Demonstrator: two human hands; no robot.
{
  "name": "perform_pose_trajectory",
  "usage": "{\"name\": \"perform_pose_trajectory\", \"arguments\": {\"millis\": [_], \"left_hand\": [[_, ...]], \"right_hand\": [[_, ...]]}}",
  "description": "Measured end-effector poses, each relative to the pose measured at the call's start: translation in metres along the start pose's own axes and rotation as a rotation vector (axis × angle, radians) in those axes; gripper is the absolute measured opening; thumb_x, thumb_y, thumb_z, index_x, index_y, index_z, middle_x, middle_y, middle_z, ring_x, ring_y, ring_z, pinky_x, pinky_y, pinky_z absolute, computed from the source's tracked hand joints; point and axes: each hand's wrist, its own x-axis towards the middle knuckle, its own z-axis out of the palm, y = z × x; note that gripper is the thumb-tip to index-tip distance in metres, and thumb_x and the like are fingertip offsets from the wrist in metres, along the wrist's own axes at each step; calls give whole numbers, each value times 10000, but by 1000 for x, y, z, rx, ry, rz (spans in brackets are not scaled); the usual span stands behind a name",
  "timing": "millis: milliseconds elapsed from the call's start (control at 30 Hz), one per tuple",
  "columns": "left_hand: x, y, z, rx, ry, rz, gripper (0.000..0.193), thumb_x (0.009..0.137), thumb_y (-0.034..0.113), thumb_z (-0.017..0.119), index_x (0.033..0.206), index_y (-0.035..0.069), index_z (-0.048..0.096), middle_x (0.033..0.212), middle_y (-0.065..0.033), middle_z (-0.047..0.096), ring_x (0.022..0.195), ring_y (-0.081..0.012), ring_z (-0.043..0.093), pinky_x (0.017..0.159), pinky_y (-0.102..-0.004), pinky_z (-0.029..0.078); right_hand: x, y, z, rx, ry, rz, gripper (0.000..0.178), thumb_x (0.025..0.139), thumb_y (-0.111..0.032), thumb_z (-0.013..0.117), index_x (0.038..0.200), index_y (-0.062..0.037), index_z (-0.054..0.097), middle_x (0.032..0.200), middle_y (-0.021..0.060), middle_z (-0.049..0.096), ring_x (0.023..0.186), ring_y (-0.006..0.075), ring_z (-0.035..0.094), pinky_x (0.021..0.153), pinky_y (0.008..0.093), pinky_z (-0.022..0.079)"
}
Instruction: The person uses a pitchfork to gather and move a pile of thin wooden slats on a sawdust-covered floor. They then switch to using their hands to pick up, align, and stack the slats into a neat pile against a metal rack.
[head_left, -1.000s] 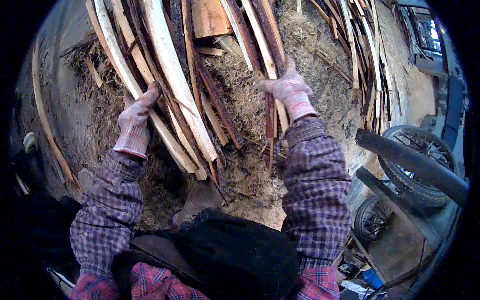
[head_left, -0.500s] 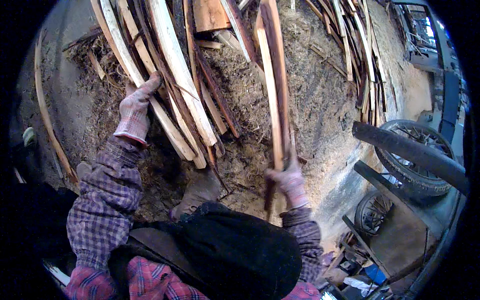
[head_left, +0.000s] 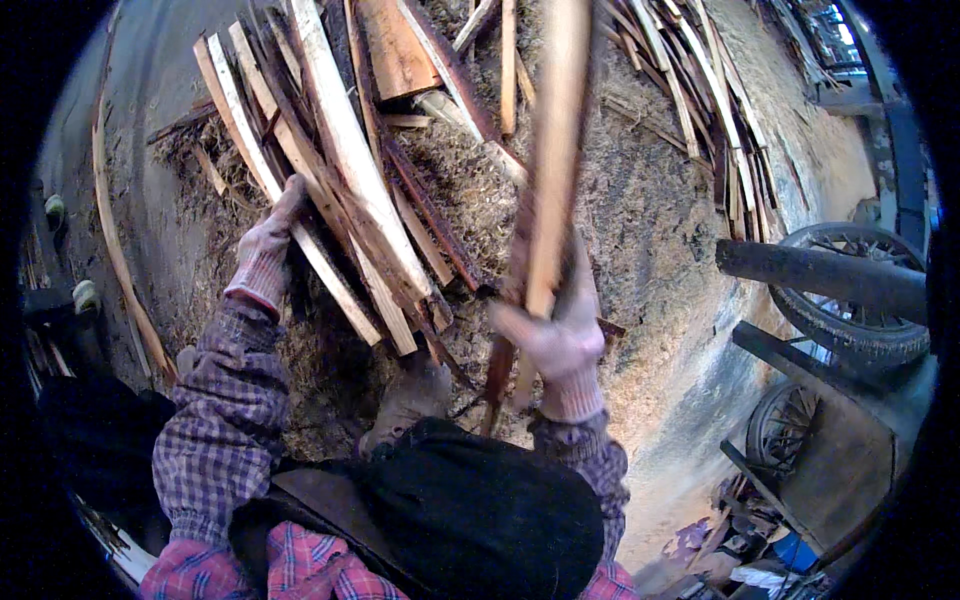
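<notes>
Since the earlier frame the right hand (head_left: 553, 340) has drawn in toward the body, and the long slat (head_left: 553, 170) it grips now stands nearly upright, its far end swung up out of the heap. That gloved hand is closed tight around the slat's lower part, together with a darker, bark-edged strip (head_left: 503, 330) just left of it. The slat rises straight above the hand and runs off the top of the view.

The left hand (head_left: 270, 240), also gloved, stays where it was, fingers curled and pressed against the near edge of the pile of pale offcuts (head_left: 340, 170), touching a slat rather than lifting it. Whether it truly grips is hard to tell.

The step in hand looks like pulling one slat free of the pile while the other hand steadies the rest. The next move likely calls for clearing the slat's lower end from the sawdust-covered ground (head_left: 640, 230) without snagging neighbouring strips. A wheel (head_left: 850, 300) lies well to the right of the right hand.
</notes>
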Motion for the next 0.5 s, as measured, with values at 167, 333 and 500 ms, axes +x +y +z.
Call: {"name": "perform_pose_trajectory", "arguments": {"millis": [167,333,500], "left_hand": [[-8,29,16,-3,230,-109,424,890,153,372,1257,-59,360,1286,-151,397,1180,-245,392,1003,-325,326],[1,16,33,-76,219,-212,436,875,201,442,1237,-39,401,1249,-140,443,1129,-239,445,967,-337,367],[-5,23,35,-95,288,-281,452,860,249,511,1217,-20,443,1213,-128,489,1078,-232,498,931,-348,409]], "right_hand": [[73,-25,99,-811,-309,-33,979,701,-471,619,1358,1,66,1190,230,458,1028,341,530,848,363,444],[78,-52,124,-1050,-473,274,1081,650,-613,617,1370,-60,30,1255,209,420,1076,334,516,891,434,406],[64,-45,86,-930,-566,173,1026,652,-548,658,1363,-25,136,1288,196,397,1138,280,471,947,360,380]]}}
